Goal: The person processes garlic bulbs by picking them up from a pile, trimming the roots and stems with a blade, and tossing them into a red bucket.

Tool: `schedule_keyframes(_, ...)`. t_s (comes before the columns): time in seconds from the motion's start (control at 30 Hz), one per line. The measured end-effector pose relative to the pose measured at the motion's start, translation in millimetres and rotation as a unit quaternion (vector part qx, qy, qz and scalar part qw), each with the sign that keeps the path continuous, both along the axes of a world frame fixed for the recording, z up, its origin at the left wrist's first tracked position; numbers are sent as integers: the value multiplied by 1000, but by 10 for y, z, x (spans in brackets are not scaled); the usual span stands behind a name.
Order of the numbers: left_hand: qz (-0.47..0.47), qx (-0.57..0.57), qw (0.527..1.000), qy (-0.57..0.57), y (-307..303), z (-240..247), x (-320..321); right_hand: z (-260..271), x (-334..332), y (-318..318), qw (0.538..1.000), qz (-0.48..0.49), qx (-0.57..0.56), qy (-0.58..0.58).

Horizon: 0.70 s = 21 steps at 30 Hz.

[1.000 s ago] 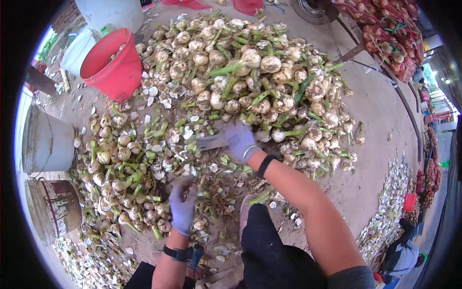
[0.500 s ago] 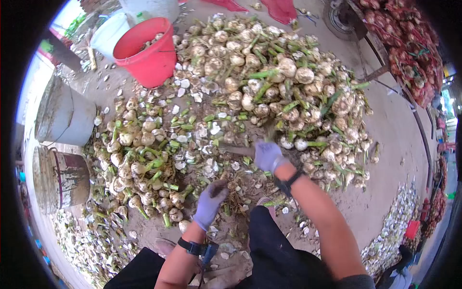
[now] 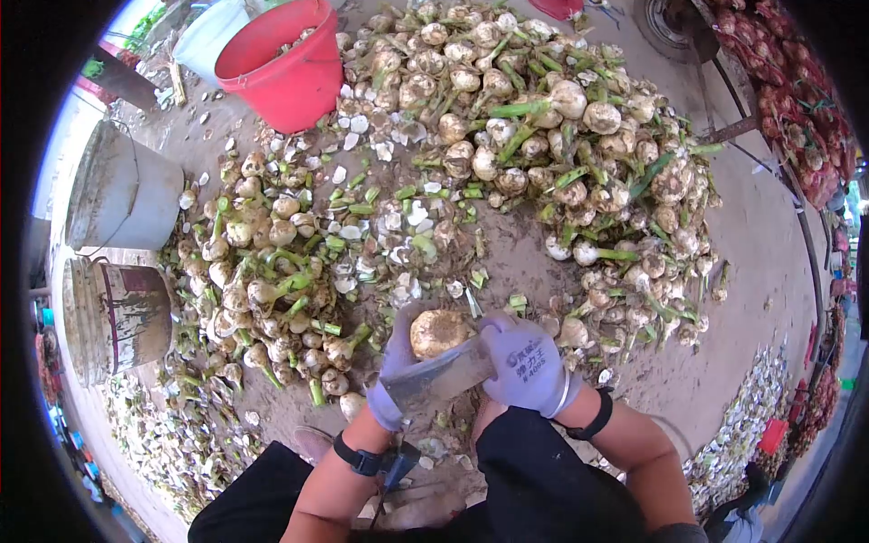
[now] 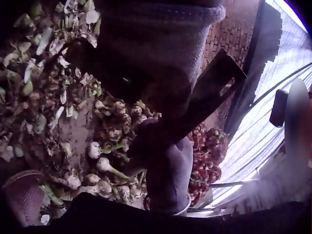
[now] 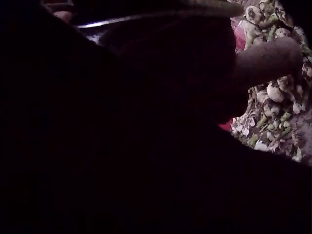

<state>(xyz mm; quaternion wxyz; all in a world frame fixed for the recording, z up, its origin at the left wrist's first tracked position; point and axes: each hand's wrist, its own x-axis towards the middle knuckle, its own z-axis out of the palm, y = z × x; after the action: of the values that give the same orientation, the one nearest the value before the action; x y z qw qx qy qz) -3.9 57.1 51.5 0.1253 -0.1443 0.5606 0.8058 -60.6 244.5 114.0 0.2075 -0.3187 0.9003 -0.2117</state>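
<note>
In the head view the gloved left hand [image 3: 396, 362] holds a large round bulb [image 3: 438, 333] with a brownish face turned up. The gloved right hand [image 3: 529, 364] grips a wide knife [image 3: 434, 376], whose blade lies across the near side of the bulb, over the left palm. The left wrist view shows the right hand [image 4: 168, 170] and the dark blade [image 4: 209, 95] slanting up from it. Very dark, the right wrist view shows a bright blade edge [image 5: 122, 21] and one pale finger [image 5: 268, 58]. Whether the edge touches the bulb cannot be told.
A large heap of stemmed bulbs [image 3: 579, 163] lies at the upper right, a smaller pile [image 3: 262, 290] at the left. Around them stand a red bucket [image 3: 290, 81], a white bucket [image 3: 127, 190] and a stained bucket [image 3: 127, 317]. Peel scraps [image 3: 398, 226] litter the ground between.
Both hands have come together above the person's knees. The left hand, seen without a bulb before, now holds one. The right hand has brought the knife down from the heap.
</note>
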Motion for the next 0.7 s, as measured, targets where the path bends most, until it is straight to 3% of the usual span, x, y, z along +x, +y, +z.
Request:
schedule_keyframes(0.07, 9, 42, 997, -69, 11, 18, -1, -26, 35, -6, 1000, -12, -13, 23)
schedule_keyframes(0.17, -21, -35, 999, -19, -28, -117, 78, -99, 44, 29, 999, -4, 31, -9)
schedule_keyframes(0.23, -94, -120, 988, 10, -47, 97, 87, -408, -3, 182, 999, -22, -2, 23)
schedule_keyframes(0.3, -106, -104, 987, 60, -105, 183, 131, -590, -66, 260, 960, -177, 206, -60)
schedule_keyframes(0.33, -124, -86, 983, 106, -155, 224, 161, -901, -98, 555, 965, -189, 178, -35)
schedule_keyframes(0.37, -79, -66, 986, 128, -162, 271, 192, -1138, -79, 834, 969, -196, 153, -11)
schedule_keyframes(0.4, -74, -70, 987, 126, -194, 237, 172, -1054, -55, 786, 970, -191, 151, -11)
schedule_keyframes(0.47, -82, -247, 959, 108, -246, 111, 33, -601, 69, 654, 953, -294, 43, -63)
schedule_keyframes(0.5, -55, -269, 955, 112, -209, 87, -26, -382, 71, 528, 968, -230, 65, -80)
schedule_keyframes(0.53, 8, -156, 987, 45, -127, 103, -45, -398, 92, 440, 967, -235, 68, -73)
schedule_keyframes(0.6, 56, -10, 998, 20, -10, -8, 15, -461, 212, 374, 941, -282, 12, -186)
schedule_keyframes(0.63, 50, 0, 999, 17, 97, 2, 8, -526, 245, 380, 939, -290, 21, -186)
schedule_keyframes(0.7, 59, 72, 988, -122, 223, 83, -52, -727, 209, 346, 843, -371, -119, -370)
